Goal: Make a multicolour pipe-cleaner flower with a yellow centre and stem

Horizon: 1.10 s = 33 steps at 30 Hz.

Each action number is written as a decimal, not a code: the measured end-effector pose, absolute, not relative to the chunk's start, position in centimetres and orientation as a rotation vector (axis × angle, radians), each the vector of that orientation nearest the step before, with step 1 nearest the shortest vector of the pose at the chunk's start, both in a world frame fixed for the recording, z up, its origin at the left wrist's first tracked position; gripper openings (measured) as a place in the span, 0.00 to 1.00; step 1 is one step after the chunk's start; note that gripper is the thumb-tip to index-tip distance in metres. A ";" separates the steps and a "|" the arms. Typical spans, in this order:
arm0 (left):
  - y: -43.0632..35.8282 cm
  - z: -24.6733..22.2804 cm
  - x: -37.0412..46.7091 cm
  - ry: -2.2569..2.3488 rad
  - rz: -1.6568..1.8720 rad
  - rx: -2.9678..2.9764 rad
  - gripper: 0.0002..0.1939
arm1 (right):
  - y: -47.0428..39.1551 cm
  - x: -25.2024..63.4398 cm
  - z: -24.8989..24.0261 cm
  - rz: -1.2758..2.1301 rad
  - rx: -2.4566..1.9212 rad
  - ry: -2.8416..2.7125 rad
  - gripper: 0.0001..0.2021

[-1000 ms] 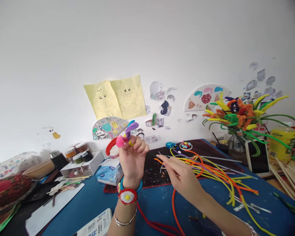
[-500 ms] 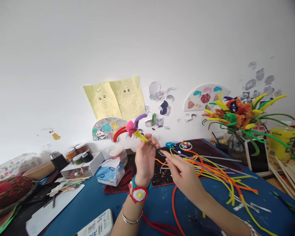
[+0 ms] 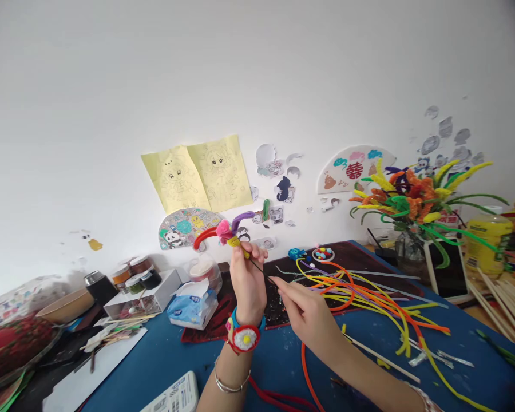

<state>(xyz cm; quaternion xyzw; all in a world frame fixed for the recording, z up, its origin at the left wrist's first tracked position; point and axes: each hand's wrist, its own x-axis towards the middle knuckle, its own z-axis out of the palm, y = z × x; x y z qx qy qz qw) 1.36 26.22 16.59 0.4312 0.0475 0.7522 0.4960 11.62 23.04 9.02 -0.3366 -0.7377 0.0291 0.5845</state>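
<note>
My left hand (image 3: 249,281) is closed around the yellow-wrapped base of a pipe-cleaner flower (image 3: 224,230). This flower has a fuzzy pink centre, a curved red piece reaching left and a purple piece bending right. From its base a thin dark stem (image 3: 261,271) slants down to the right. My right hand (image 3: 311,312) pinches that stem near its lower end, thumb and index finger together. Loose pipe cleaners (image 3: 369,292) in orange, yellow and purple lie to the right, beyond my right hand. A dark mat (image 3: 289,268) is behind both hands.
On the right, a glass vase (image 3: 409,252) holds a pipe-cleaner bouquet (image 3: 416,197), with a propped tablet (image 3: 448,269) beside it. Wooden sticks (image 3: 504,309) lie at the far right. To the left are a tissue pack (image 3: 193,309), a white box (image 3: 165,289) with jars and a thermos (image 3: 99,286).
My left hand has closed around the flower's yellow base, where its fingers were more spread before. The flower sits slightly lower and further left. My right hand has shifted slightly down and left.
</note>
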 end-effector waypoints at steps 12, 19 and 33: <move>25.3 17.5 0.2 0.192 1.759 0.843 0.14 | 22.9 10.1 7.9 -0.233 -0.847 -1.794 0.20; 25.2 17.6 0.1 0.205 1.742 0.823 0.14 | 22.9 9.8 7.8 -0.147 -0.844 -1.788 0.20; 25.8 15.0 3.8 0.192 1.522 1.164 0.13 | 22.7 11.9 10.4 0.346 -0.923 -1.510 0.12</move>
